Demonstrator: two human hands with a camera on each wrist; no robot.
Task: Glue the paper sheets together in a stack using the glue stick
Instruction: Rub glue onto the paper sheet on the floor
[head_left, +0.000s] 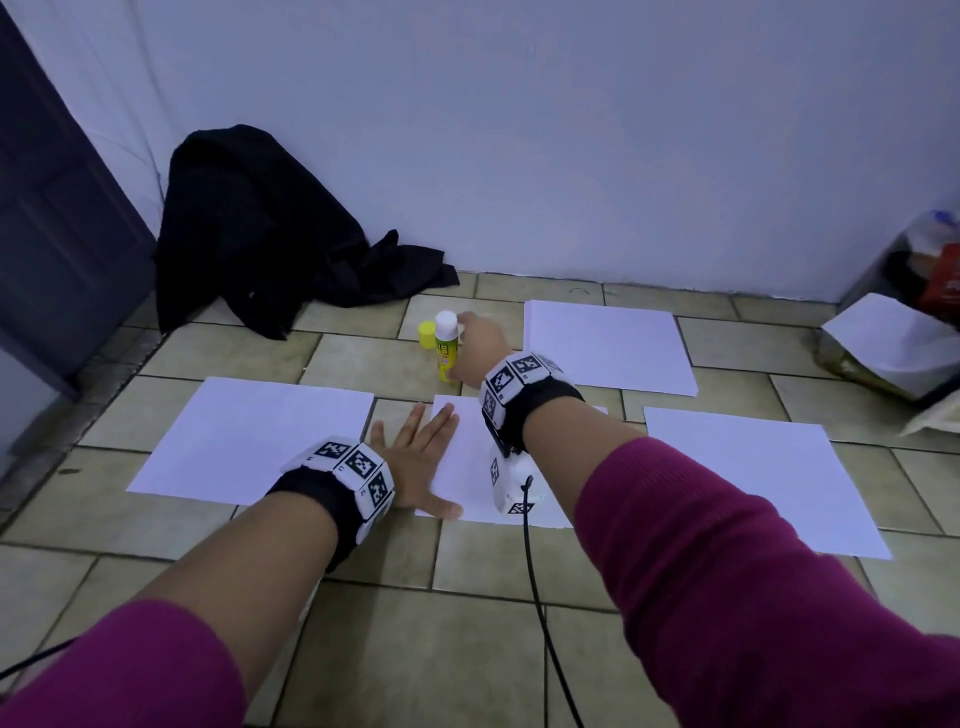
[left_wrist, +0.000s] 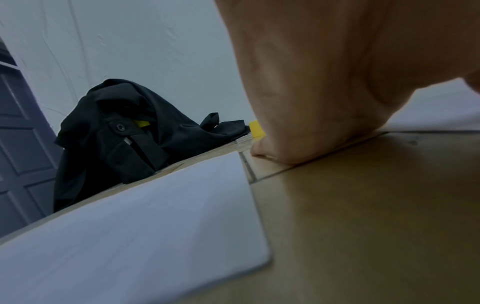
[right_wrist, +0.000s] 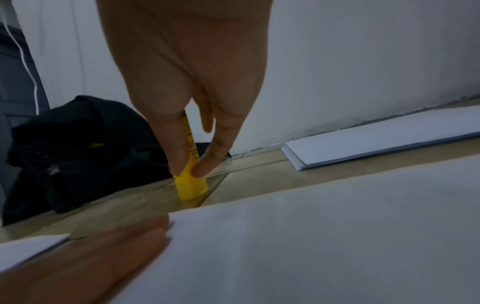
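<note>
On a tiled floor (head_left: 363, 649) by a white wall (head_left: 571, 156), the right hand (head_left: 480, 345) pinches the upright glue stick (right_wrist: 191, 183), its yellow cap (head_left: 427, 333) apparently just beyond, while the left hand (head_left: 415, 462) lies flat, fingers straight, on the middle paper sheet (head_left: 467, 457).

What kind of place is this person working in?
Probably a room in a home, with the work done on the floor: beige floor tiles, a plain white wall, a dark paneled door, and a black garment heaped in the corner.
</note>
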